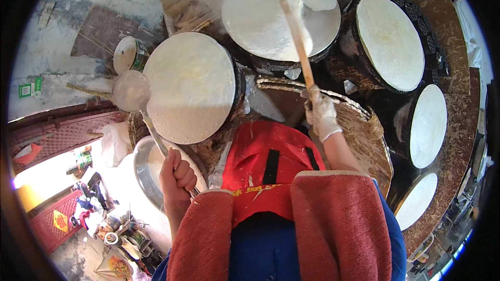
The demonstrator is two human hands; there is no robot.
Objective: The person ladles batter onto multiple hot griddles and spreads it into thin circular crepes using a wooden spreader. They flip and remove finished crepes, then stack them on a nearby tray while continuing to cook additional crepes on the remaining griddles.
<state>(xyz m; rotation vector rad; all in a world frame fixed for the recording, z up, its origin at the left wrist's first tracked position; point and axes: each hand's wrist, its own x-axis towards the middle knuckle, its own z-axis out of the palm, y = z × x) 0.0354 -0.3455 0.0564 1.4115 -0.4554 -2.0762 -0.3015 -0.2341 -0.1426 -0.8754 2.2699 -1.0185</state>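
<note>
My bare left hand point(178, 174) is closed round the long handle of a ladle point(131, 91), whose round, pale bowl is lifted at the left edge of a white-coated round griddle point(190, 88). My right hand point(322, 114), in a stained white glove, grips a wooden stick point(298, 41) that reaches out over the far middle griddle point(255, 15). White batter coats that griddle, with a thicker, brighter white patch point(303, 23) beside the stick. Whether that patch is batter or part of the tool, I cannot tell.
More round white-topped griddles point(390, 41) curve round to the right. Dark honeycomb coal briquettes point(427, 36) stand behind them. Below the ladle is a metal basin point(141, 169); a tin point(125, 54) stands by the left wall. A curved wooden board point(359, 140) lies by my right arm.
</note>
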